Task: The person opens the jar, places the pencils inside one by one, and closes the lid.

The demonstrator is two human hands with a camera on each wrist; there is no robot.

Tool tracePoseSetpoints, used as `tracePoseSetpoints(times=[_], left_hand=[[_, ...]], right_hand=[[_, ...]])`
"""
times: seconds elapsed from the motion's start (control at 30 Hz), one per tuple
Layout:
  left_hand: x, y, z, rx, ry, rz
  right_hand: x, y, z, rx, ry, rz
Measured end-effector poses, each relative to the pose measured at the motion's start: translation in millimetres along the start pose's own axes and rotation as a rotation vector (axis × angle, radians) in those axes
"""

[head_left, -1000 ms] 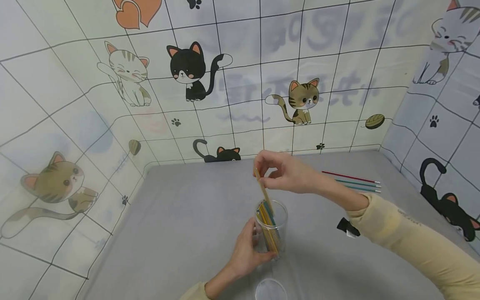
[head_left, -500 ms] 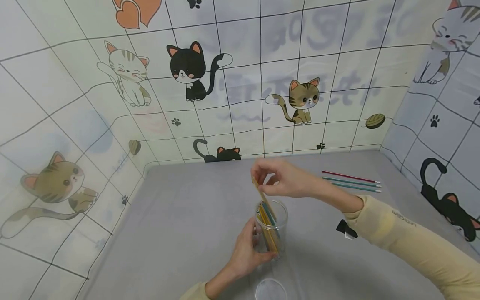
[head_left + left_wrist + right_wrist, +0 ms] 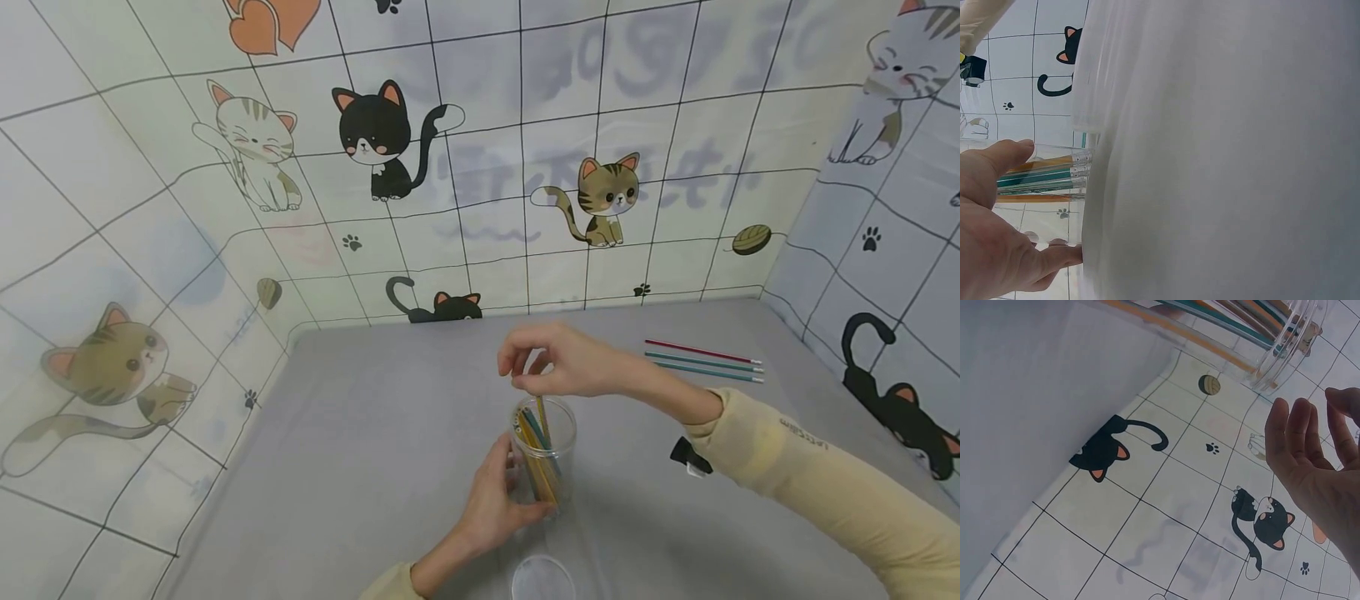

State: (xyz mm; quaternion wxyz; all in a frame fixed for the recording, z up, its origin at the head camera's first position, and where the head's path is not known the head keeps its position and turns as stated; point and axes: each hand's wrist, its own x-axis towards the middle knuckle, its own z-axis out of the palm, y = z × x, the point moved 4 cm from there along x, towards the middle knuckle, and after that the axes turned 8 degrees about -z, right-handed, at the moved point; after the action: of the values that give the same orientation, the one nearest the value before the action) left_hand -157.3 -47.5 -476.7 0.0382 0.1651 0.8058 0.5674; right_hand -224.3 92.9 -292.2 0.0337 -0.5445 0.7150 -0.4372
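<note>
My left hand [image 3: 491, 500] grips a clear round jar [image 3: 567, 477] low on its side, thumb in front. Inside, yellow and teal pencils [image 3: 534, 458] lean together, eraser ends down at the base in the left wrist view. One yellow pencil [image 3: 543, 417] stands apart from that bundle, its upper end near the rim. Above the jar's mouth hovers my right hand [image 3: 562, 360], fingers loosely bent. The right wrist view shows this hand [image 3: 1319, 456] holding nothing, a gap separating its fingertips from the jar rim [image 3: 1297, 337].
On the grey table, a red pencil [image 3: 701, 352] and two teal pencils [image 3: 708, 371] lie side by side at the back right. A small black object [image 3: 690, 457] lies by the right sleeve. In front of the jar is a clear round lid [image 3: 543, 577].
My right hand has moved down toward the jar and let go of the yellow pencil, which has dropped into the jar. The left hand keeps its grip.
</note>
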Motion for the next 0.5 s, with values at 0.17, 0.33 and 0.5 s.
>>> tracePoseSetpoints(times=[0.17, 0.33, 0.5], left_hand=[[0.2, 0.7, 0.2, -0.002, 0.002, 0.007], [0.7, 0.0, 0.2, 0.021, 0.008, 0.007], [1.0, -1.3, 0.8, 0.035, 0.023, 0.02]], right_hand=[[-3.1, -1.3, -6.1, -0.014, 0.037, -0.009], [-13.8, 2.7, -18.1, -0.047, 0.078, 0.051], [-34.7, 14.6, -35.1, -0.073, 0.137, 0.181]])
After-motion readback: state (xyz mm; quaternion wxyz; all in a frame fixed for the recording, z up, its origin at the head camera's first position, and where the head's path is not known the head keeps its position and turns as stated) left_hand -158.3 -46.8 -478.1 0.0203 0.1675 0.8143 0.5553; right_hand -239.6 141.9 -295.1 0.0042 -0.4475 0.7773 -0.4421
